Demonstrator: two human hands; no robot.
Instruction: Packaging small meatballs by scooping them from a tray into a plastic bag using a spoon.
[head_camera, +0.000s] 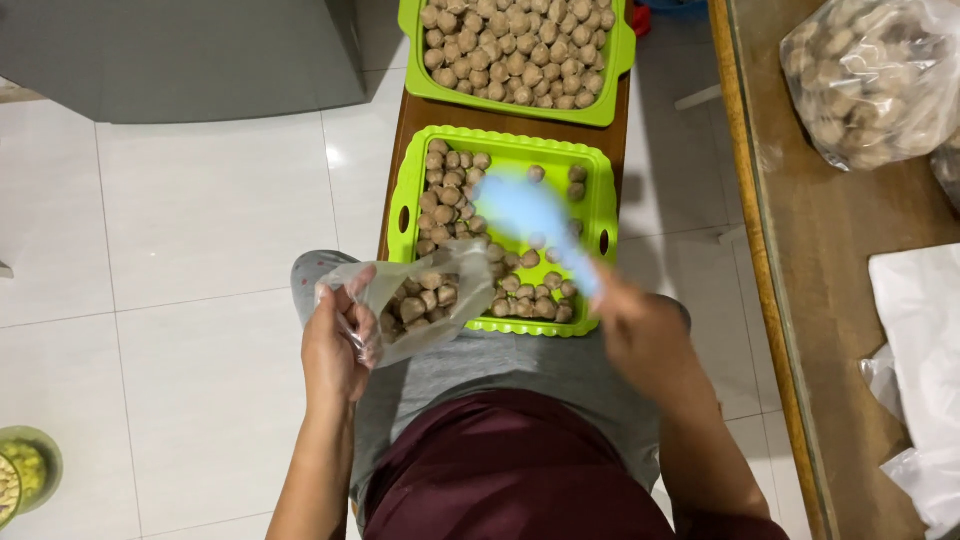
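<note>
My left hand (335, 350) is clenched on the mouth of a thin clear bag (425, 295) part-filled with brown balls, held over my lap just before the near green tray (505, 143). My right hand (645, 335) grips a blurred pale blue scoop (535, 218) above that tray's scattered brown balls (447, 195). A second, full green tray (612, 70) sits beyond it on the narrow wooden bench (420, 110). To my right a wooden table edge (765, 270) runs close, bearing a large filled plastic bag (875, 75). White floor tiles (200, 250) lie open to my left.
</note>
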